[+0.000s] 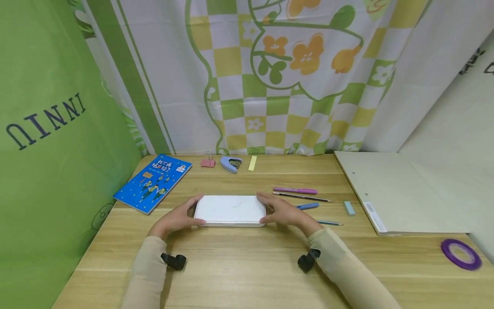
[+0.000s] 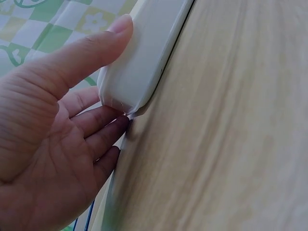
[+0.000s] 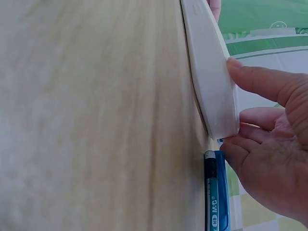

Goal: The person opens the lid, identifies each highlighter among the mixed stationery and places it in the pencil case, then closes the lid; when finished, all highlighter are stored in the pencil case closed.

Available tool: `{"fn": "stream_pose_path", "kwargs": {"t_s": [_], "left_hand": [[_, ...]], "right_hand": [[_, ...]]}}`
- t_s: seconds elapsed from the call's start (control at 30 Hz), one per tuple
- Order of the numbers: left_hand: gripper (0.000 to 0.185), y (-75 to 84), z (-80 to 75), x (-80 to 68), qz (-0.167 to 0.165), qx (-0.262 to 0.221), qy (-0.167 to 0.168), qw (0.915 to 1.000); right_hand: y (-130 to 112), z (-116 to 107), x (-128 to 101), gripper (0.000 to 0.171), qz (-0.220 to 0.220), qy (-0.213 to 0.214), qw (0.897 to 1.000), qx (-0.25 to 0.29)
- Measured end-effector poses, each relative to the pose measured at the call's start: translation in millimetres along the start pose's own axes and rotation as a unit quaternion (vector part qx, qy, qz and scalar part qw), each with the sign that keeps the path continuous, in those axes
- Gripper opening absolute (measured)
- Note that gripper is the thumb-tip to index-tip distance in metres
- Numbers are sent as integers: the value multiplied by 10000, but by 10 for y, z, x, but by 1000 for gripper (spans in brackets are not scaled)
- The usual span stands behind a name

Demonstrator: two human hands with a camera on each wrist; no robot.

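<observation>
A flat white rectangular box (image 1: 230, 209) lies mid-table with its long side facing me. My left hand (image 1: 179, 219) grips its left end, the thumb on the near edge. At the opposite end my right hand (image 1: 285, 211) holds it the same way. In the left wrist view, the left thumb (image 2: 103, 43) presses the box's side (image 2: 144, 53), with the fingers around the corner. The right wrist view has the right thumb (image 3: 257, 82) against the box (image 3: 211, 86). Beside that end lie a teal pencil (image 3: 211, 197) and a blue pen (image 1: 308, 206).
Behind the right hand lie a pink pen (image 1: 295, 190), a dark pencil (image 1: 301, 197) and an eraser (image 1: 349, 208). A blue book (image 1: 154, 182), binder clip (image 1: 208, 163), stapler (image 1: 230, 164) and yellow strip (image 1: 252, 163) are farther back. Rightward are a large board (image 1: 401, 193) and purple tape (image 1: 449, 253).
</observation>
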State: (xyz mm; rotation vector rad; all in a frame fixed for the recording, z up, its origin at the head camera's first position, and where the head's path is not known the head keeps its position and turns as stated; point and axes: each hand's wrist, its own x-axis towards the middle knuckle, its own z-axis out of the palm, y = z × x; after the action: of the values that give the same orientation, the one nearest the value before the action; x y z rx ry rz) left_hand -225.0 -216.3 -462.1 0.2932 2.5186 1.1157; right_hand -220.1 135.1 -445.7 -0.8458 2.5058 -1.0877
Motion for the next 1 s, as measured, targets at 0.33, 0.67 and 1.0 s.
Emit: {"fn": "stream_pose_path", "kwargs": {"t_s": [0.33,0.67,1.0], "left_hand": [[101,6,-23,15,13,171,-105,9998],[89,368,-367,-125,424,1054,-267,9932],[83,906,-639,-293,1112,2534,774,9578]], "right_hand": [[-34,-55,29,78,40,-48,9999,-134],[-1,-563,-241,76,23,317,9988,-363],[-39,-1333,-873,75,937,1453,9671,-1864]]}}
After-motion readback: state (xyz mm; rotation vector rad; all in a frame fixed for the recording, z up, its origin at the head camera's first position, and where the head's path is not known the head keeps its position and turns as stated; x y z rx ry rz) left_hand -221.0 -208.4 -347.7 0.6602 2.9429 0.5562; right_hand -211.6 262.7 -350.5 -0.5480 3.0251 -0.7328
